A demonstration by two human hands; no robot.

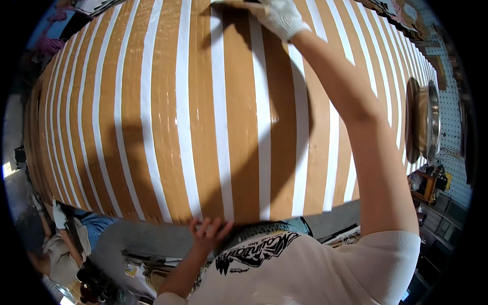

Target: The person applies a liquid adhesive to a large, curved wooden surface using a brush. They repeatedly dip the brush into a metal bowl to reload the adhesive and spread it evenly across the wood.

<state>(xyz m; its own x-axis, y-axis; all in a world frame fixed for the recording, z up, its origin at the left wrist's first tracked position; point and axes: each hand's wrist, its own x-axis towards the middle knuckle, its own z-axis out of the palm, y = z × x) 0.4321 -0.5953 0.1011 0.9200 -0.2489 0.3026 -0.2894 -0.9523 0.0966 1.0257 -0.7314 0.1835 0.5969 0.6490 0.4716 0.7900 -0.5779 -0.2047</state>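
Observation:
A large work surface (168, 117) fills the view, covered in long brown strips with white bands between them. My right hand (282, 18), in a white knit glove, reaches to the far side and is closed on a flat wooden tool (244, 5) lying on the strips; its working end is cut off by the frame's top edge. My bare left hand (209, 231) rests with fingers spread on the near edge of the surface and holds nothing.
A round metal bowl (429, 122) stands at the right end of the surface. Behind it is a pegboard wall (452, 112). At lower left another person's gloved hand (59, 216) shows beside the surface. Clutter lies on the floor below.

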